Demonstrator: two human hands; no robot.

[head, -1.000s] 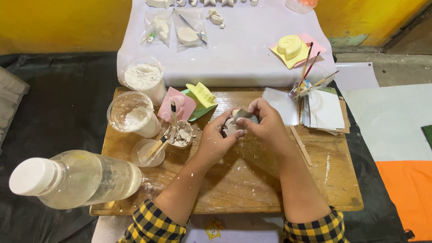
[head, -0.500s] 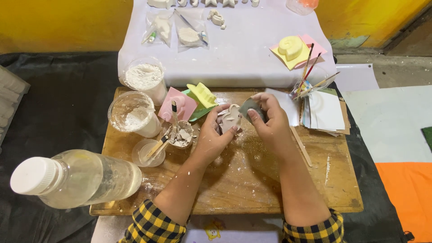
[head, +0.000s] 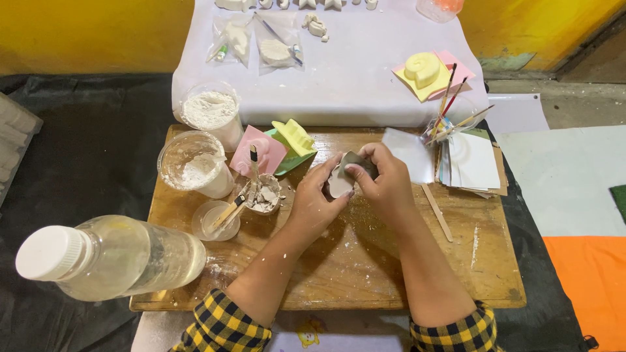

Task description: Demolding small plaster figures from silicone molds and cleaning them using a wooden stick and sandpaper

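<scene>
Seen from above, a person in yellow-and-black checked sleeves works over a wooden surface (head: 365, 274) dusted with white powder. Both hands meet near its middle around a small white plaster piece (head: 339, 184) partly wrapped in a grey mould (head: 357, 161). The left hand (head: 312, 207) has its grip closed under the piece, cupping it from below. The right hand (head: 390, 186) has its grip closed over the top, fingertips pinching the grey edge.

Compared with a second ago, the hands have lifted slightly and more white now shows, which suggests the grey skin is being peeled away.

To the left stand a tub of white powder (head: 210, 111), a clear cup with powder (head: 194, 164), a small cup of crumbled bits (head: 264, 194) and a small cup with a stick (head: 215, 220). A clear bottle with a white cap (head: 111, 257) lies close to the camera. Pink and yellow moulds (head: 280, 145) sit just behind the hands. A stack of paper sheets (head: 473, 163) and brushes (head: 450, 111) lie to the right.
</scene>
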